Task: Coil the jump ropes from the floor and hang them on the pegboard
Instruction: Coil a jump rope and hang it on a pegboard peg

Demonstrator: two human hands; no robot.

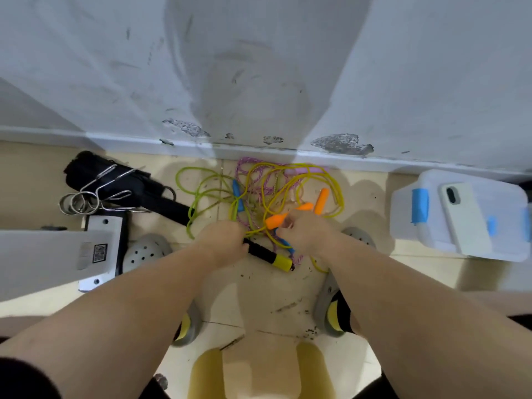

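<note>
- My left hand (pixel 223 240) is curled closed around a black and yellow handle (pixel 269 254), which points near and right from my fist.
- My right hand (pixel 305 231) pinches an orange handle (pixel 276 221) with bent fingers; its tip sticks out to the left.
- The jump ropes (pixel 259 191) lie in one tangle on the floor (pixel 273 289), just far of my hands and close to the wall (pixel 259 67). Green, yellow and pink cords cross each other there.
- To the left of the tangle is a black bag (pixel 138 182) with metal clips (pixel 83 197) on it, and nearer a white panel (pixel 57 254).
- To the right stands a white box (pixel 408 214) with a phone (pixel 463 217) on top.
- My grey shoes (pixel 146 250) stand on both sides of the ropes.
</note>
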